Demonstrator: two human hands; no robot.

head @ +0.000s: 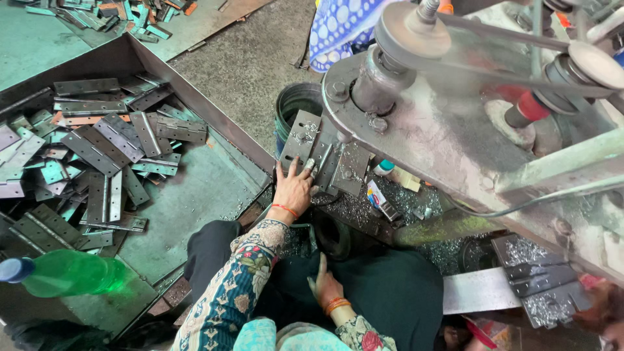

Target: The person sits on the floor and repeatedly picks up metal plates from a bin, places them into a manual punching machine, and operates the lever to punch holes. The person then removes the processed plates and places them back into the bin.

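**Left hand flat on a hinge at the drill table**

The left hand [294, 188] lay spread, fingers apart, pressing on a grey metal hinge [323, 155] rather than closing around it; its fingertips [309, 165] touched the plate's lower edge. The hinge sat opened out on the machine's work table [354, 211], just under the spindle housing [380, 81], with bright metal shavings scattered across it. The right hand [326, 286] rested open and empty on the person's dark lap, thumb up, holding nothing, an orange bangle at its wrist.

Just right of the hinge lay a small white-capped bottle [384, 167] and a flat coloured packet [377, 198], both among the shavings. Behind the hinge stood a dark round bucket [296, 104]. Above, a belt ran between two pulleys [416, 29] on the dusty machine frame.

To the left, a large green metal tray [188, 201] held a loose heap of hinges [97, 156], most of them piled toward its far left part. A green plastic bottle [68, 273] with a blue cap lay on its side at the tray's near corner. Far right, a second stack of drilled hinges [539, 279] rested on a steel strip, well apart from both hands.
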